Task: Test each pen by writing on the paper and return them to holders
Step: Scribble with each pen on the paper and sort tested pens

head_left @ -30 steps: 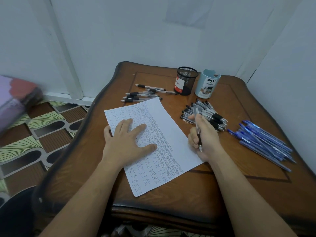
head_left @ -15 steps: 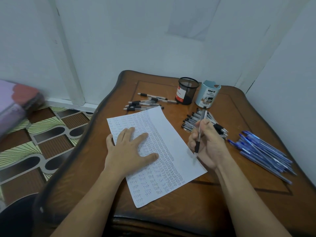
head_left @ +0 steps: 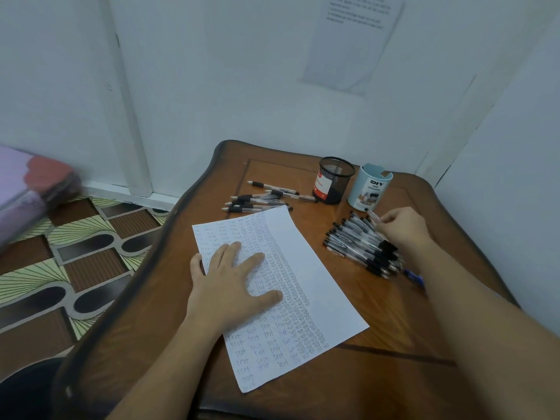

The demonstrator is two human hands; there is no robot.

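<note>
At the far left a pink and purple bundle (head_left: 30,189) lies blurred on the patterned floor (head_left: 75,253), beside the dark curved edge of a wooden table (head_left: 157,313). The left hand (head_left: 230,286) lies flat on the table's sheet of paper (head_left: 315,286), palm down with its fingers straight and spread and the thumb out to the side, pressing on the left half of the sheet. That half is filled with rows of small handwritten words, while a strip along the right edge is blank. Just beyond the paper's far edge, a few loose pens (head_left: 260,200) with black grips lie on the wood. To their right stand two holders near the back of the table: a black mesh cup (head_left: 335,180) and, close beside it, a light blue cup (head_left: 369,186) with printed lettering. A printed sheet (head_left: 351,40) is stuck to the wall above them. In front of the blue cup lies a pile of pens (head_left: 360,244) with clear barrels and black grips. The right hand (head_left: 403,225) is over the far end of that pile, its fingers curled and pinching one pen (head_left: 372,215), whose dark end points toward the blue cup. Behind the right forearm, part of a blue pen (head_left: 415,277) shows.
</note>
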